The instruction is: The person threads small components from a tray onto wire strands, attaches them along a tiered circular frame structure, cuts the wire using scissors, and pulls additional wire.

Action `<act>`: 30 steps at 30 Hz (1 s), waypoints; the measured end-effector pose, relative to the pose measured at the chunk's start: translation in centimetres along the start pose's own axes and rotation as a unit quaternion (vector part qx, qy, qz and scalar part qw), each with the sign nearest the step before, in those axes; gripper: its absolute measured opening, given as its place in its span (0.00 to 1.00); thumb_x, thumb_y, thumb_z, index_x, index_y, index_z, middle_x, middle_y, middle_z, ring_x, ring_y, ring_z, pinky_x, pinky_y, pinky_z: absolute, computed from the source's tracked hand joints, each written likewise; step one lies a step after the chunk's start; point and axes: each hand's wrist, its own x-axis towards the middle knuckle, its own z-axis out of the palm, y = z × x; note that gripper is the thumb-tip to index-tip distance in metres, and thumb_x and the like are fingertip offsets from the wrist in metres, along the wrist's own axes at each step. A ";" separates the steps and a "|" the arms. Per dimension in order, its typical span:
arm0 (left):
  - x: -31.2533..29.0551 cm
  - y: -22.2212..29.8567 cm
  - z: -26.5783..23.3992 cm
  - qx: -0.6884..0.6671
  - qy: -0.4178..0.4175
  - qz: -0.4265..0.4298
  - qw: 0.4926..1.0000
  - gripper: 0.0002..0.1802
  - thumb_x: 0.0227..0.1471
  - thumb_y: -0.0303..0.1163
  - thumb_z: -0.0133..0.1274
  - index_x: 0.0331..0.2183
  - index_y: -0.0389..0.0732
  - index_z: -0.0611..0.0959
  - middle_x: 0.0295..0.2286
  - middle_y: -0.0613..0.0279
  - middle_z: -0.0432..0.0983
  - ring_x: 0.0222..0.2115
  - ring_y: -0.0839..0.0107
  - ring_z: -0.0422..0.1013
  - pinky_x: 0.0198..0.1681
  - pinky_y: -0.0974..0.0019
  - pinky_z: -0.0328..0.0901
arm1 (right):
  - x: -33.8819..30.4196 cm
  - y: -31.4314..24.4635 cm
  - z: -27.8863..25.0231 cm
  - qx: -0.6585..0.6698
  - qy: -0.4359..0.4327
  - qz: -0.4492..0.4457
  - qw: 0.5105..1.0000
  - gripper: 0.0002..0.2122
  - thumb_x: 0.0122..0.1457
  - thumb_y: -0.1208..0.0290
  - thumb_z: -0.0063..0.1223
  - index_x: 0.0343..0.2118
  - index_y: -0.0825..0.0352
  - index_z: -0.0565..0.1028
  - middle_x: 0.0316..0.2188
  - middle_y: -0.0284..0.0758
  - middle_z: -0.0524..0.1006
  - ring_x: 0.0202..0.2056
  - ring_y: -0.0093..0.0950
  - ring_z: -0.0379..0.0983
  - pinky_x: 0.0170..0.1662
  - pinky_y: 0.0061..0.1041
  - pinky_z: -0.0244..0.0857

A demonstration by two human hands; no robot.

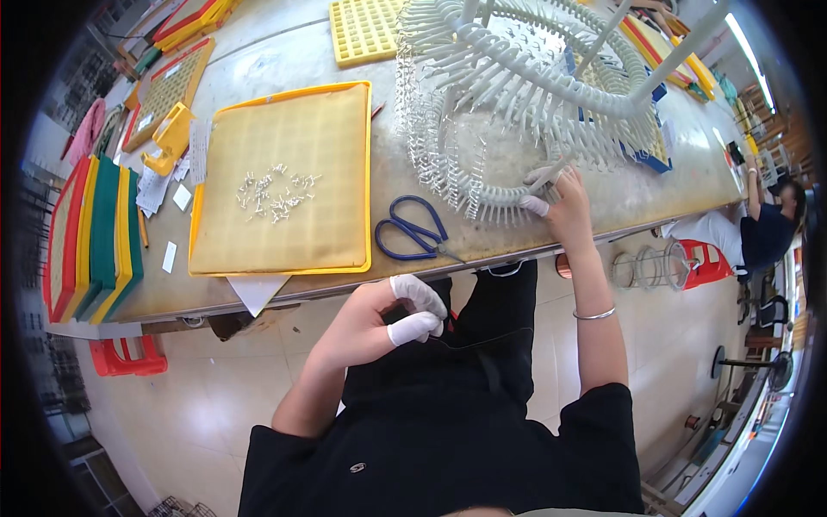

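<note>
My left hand (392,319), white covers on its fingertips, is held in front of my lap below the table edge. Its thumb and fingers are pinched together, and I cannot make out what is between them. My right hand (567,207), also with white fingertip covers, grips the near edge of a pale grey ring-shaped rack (560,82). Prongs bristle all round the rack, and many small shiny metal pieces (452,164) hang along its left and near side. Between my hands, blue-handled scissors (409,228) lie near the table's front edge.
A yellow-rimmed tray (366,181) left of the scissors carries a pile of small metal pieces (276,194). Stacked coloured trays (95,241) stand far left; a yellow grid tray (366,34) lies at the back. A red stool (127,355) is below. Another person (767,224) sits far right.
</note>
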 end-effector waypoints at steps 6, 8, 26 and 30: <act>0.3 0.1 0.6 0.069 -0.001 0.005 0.998 0.06 0.49 0.26 0.52 0.31 0.34 0.77 0.25 0.63 0.76 0.25 0.78 0.71 0.31 0.74 0.65 | -0.8 -0.5 1.0 -0.010 0.053 0.005 0.999 0.18 0.38 0.56 0.62 0.27 0.66 0.73 0.27 0.34 0.75 0.38 0.34 0.69 0.57 0.36 0.49; 0.2 0.1 0.7 0.078 -0.001 0.011 0.997 0.06 0.50 0.26 0.52 0.31 0.34 0.77 0.25 0.64 0.76 0.25 0.78 0.71 0.30 0.74 0.65 | -1.2 -0.8 1.4 0.005 0.077 0.030 0.997 0.18 0.38 0.58 0.63 0.27 0.66 0.73 0.26 0.34 0.74 0.38 0.34 0.69 0.57 0.36 0.49; 1.7 1.0 2.1 0.255 0.173 0.192 0.932 0.07 0.40 0.25 0.58 0.28 0.39 0.80 0.42 0.56 0.66 0.44 0.63 0.61 0.48 0.63 0.57 | -5.5 -15.4 1.3 0.499 -0.099 0.172 0.843 0.09 0.58 0.69 0.47 0.38 0.70 0.71 0.31 0.33 0.75 0.30 0.19 0.70 0.35 0.17 0.62; 1.4 0.9 1.2 0.265 0.180 0.185 0.929 0.05 0.43 0.24 0.55 0.27 0.36 0.78 0.43 0.54 0.65 0.45 0.63 0.62 0.48 0.63 0.58 | -4.7 -15.9 0.4 0.627 -0.222 0.282 0.691 0.10 0.62 0.68 0.42 0.37 0.69 0.71 0.26 0.30 0.75 0.23 0.15 0.69 0.27 0.12 0.59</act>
